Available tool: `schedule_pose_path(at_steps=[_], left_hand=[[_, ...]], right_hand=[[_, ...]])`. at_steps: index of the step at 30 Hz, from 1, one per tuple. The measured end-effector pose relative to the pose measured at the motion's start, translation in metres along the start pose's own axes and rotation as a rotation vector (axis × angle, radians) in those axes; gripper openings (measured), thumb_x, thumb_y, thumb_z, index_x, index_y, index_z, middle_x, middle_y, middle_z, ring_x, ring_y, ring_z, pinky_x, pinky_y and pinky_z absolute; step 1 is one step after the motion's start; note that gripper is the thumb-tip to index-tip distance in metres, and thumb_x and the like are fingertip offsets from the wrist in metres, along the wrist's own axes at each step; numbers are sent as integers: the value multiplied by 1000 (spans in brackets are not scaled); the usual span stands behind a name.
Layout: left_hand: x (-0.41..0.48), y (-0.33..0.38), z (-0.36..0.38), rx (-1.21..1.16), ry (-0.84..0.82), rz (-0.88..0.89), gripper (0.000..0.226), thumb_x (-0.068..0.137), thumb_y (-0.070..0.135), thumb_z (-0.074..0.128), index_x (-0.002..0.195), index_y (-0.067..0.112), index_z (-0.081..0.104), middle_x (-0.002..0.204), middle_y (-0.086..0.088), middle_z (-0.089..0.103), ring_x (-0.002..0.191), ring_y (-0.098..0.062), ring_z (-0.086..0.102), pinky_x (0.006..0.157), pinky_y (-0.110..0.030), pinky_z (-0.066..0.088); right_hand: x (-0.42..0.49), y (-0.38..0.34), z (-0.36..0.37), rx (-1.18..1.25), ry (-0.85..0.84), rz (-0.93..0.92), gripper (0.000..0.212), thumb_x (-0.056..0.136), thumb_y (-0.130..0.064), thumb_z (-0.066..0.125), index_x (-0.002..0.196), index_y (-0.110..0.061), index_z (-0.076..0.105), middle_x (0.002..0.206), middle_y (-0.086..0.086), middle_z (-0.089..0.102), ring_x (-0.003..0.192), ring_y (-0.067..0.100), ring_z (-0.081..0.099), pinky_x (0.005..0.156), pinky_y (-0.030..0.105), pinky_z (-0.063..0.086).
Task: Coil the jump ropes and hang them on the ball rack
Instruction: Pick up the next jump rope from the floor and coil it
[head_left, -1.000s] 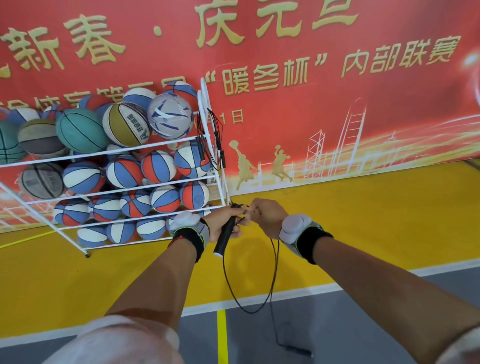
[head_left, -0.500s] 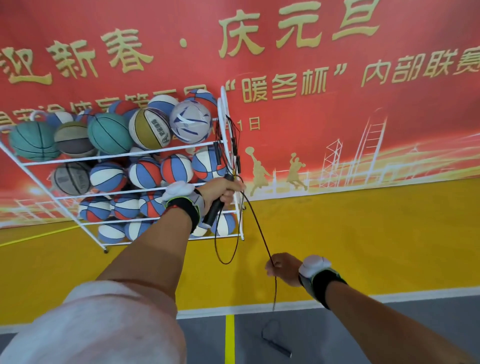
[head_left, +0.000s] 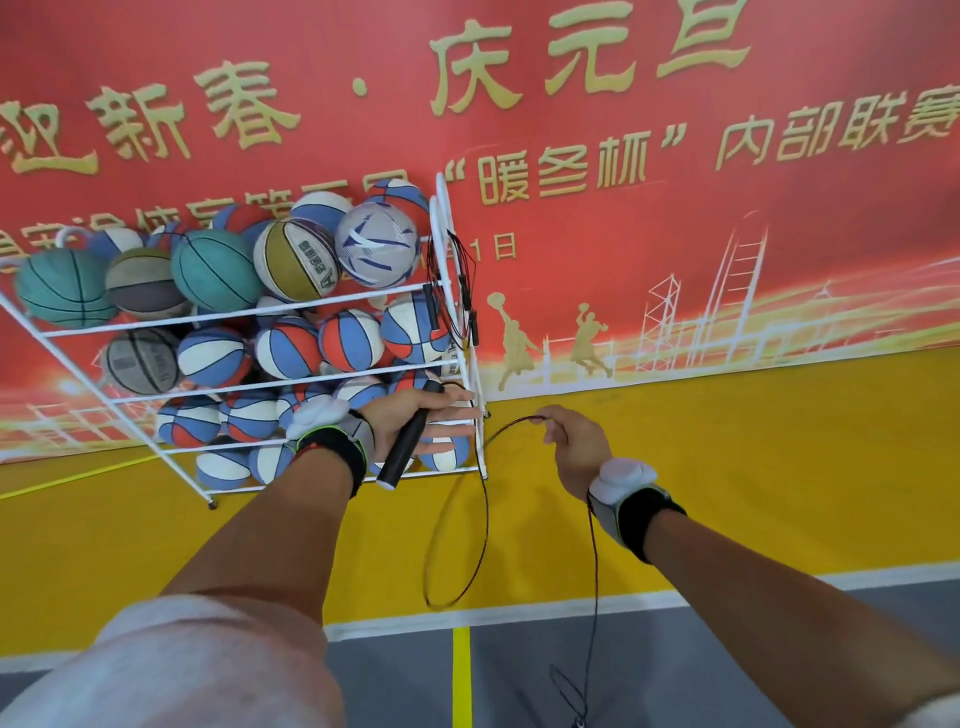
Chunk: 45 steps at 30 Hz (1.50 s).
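While left hand (head_left: 392, 415) holds the handle (head_left: 402, 453), right hand (head_left: 576, 448) pinches the cord (head_left: 485, 519).

A red, gold-lettered banner wall (head_left: 675, 234) meets yellow floor (head_left: 779, 467) edged by grey floor (head_left: 675, 680).

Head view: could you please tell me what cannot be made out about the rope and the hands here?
All head view.
Far grip: cut off by the bottom edge.
Right hand fingertips on the rope: hidden behind the hand.
Left hand: whether its thumb clamps the near grip is unclear, too blurred.
Hung ropes on the rack: too thin to count.
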<state>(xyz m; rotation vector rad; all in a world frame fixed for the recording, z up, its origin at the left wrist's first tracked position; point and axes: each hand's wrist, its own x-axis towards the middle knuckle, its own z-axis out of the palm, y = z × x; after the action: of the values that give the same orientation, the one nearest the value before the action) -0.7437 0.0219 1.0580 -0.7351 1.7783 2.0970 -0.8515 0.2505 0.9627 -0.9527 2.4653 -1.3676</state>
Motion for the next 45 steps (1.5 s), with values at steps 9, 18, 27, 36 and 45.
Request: schedule_pose_path(at_steps=[9,18,27,36,45], left_hand=[[23,8,31,240,67,-1,41,89,42,69,125,24,65,124,6,66,117,-12,56,106,-38,43],[33,30,57,260,16,143,19,93,33,65,96,14,64,78,2,65,68,-11,63,73,-23,49],[12,68,71,155,-54,145,27,95,29,64,75,14,56,42,5,39,34,-9,35,46,-22,46],[0,73,55,-74,4,225,20,94,26,64,81,11,60,44,7,43,34,-5,40,47,-19,51],[-17,86,40,-270,-65,319,29,96,33,60,75,13,57,33,8,32,26,-5,30,44,-17,47]], right_hand=[[18,-45,-17,-100,41,-187,35,108,-26,32,129,-15,58,98,3,58,85,26,53,76,40,41],[31,-51,-42,-114,77,-200,28,107,-20,35,125,-17,57,93,4,64,81,22,56,69,35,44],[35,-43,-56,-91,-12,-76,34,101,-20,53,134,-16,46,89,5,59,75,27,57,65,42,47],[25,-8,-40,-10,-173,106,17,104,-17,42,93,-13,55,92,8,59,101,38,62,83,44,51],[20,25,-12,-391,-457,285,20,100,-29,48,80,-25,53,89,0,58,83,26,55,78,32,42]])
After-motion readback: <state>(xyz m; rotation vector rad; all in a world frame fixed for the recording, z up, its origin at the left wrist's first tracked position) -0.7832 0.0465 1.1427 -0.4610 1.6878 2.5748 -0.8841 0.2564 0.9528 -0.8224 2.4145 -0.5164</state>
